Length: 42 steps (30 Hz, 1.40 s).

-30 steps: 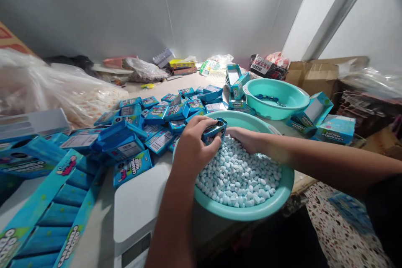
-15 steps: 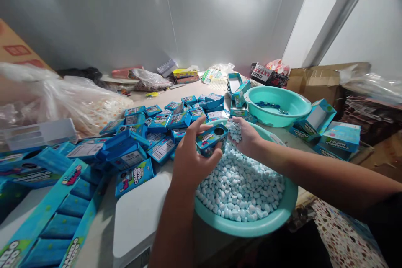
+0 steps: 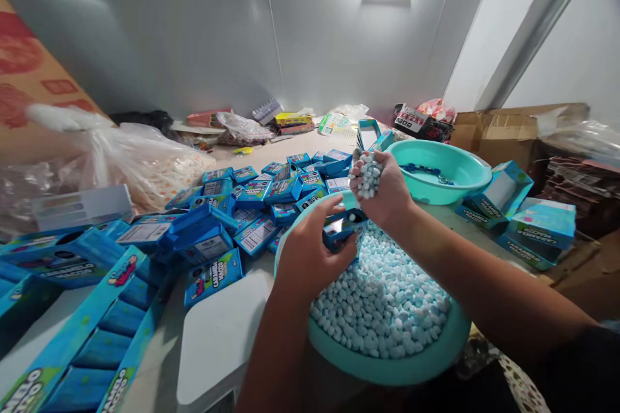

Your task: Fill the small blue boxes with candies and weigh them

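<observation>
My left hand grips a small blue candy box over the near basin, fingers on its far side and thumb on the near side. The box is tilted, with a shiny patch on its upper face. My right hand is cupped round a handful of pale blue candies, raised just above the box and slightly to its right. Below both hands is a turquoise basin full of loose pale candies. Many printed blue boxes lie heaped beyond my left hand.
A white scale sits left of the basin, beside a blue display carton with small boxes inside. Another turquoise basin holds dark blue pieces. Blue cartons stand at right; a clear bag lies at back left.
My right hand has lifted from the candies to above the box, carrying a handful. The box in my left hand has tipped. The view has shifted slightly.
</observation>
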### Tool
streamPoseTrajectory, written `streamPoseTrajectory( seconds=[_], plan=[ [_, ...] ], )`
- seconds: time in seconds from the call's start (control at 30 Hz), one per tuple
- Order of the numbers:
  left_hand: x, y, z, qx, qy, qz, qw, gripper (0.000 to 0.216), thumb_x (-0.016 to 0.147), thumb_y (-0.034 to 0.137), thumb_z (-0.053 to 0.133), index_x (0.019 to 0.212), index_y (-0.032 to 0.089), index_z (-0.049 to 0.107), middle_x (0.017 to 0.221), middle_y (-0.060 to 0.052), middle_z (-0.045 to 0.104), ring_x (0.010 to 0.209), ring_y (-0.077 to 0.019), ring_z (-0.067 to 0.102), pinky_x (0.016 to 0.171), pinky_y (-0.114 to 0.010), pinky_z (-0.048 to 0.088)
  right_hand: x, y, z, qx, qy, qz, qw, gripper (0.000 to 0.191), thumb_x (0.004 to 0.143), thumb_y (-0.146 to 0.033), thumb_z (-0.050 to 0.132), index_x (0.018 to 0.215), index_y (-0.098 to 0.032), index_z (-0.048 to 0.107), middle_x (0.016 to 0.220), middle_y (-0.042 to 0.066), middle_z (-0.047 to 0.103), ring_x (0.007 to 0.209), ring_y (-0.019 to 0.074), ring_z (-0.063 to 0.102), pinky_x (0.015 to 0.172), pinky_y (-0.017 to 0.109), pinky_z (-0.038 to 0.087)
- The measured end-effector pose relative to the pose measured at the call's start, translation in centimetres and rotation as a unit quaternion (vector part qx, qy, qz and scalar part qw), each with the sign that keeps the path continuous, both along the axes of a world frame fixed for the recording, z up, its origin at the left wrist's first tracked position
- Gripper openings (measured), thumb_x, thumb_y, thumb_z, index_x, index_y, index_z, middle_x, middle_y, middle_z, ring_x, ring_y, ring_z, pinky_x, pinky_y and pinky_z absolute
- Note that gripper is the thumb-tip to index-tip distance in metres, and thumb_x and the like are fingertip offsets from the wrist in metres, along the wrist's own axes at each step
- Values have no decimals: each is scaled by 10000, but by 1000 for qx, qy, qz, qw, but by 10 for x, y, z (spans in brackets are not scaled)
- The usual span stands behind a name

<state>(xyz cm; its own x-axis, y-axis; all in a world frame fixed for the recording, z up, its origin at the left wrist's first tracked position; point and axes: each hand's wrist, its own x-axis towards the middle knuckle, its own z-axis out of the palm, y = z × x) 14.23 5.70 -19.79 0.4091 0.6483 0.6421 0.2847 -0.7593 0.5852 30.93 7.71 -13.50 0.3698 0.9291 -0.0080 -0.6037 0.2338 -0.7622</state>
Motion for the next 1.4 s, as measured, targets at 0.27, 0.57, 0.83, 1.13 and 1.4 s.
streamPoseTrajectory(
  seconds=[0.27,0.57,0.83,1.13,1.4],
  plan=[
    [2,3,1,28,-11,-30,999,305,813,232,703,1116,201,692,1150,-83,747,1091,-243,708,977,-442,603,3,-4,-17,-21,-87,37,995,155,829,-358,507,873,-235,424,673,-28,485,599,98,489,525,224,391],
    [2,3,2,22,-14,-47,999,299,818,210,708,1117,223,704,1163,-75,740,1102,-237,702,990,-423,591,-7,-10,-13,-16,-171,15,985,266,829,-485,520,930,-240,495,725,8,548,701,150,576,592,275,467],
    [2,1,1,-37,-10,-11,999,223,778,260,733,927,240,569,1135,-44,740,1053,-241,707,933,-437,586,-13,-16,-9,-19,-157,15,987,243,827,-459,566,881,-221,556,688,-1,575,615,125,555,584,282,460],
    [2,0,1,-63,9,22,998,418,764,321,759,1141,259,589,1101,-53,746,982,-244,734,855,-415,618,-17,-22,-14,47,-248,-12,967,296,859,-525,606,832,-230,597,653,-6,564,653,145,597,557,278,442],
    [2,3,-1,-71,-7,6,997,397,760,319,764,1118,261,601,1094,-38,748,954,-229,732,860,-412,620,-18,-24,-16,66,-250,15,966,308,880,-516,603,772,-229,624,591,-21,554,546,123,544,549,282,460]
  ],
)
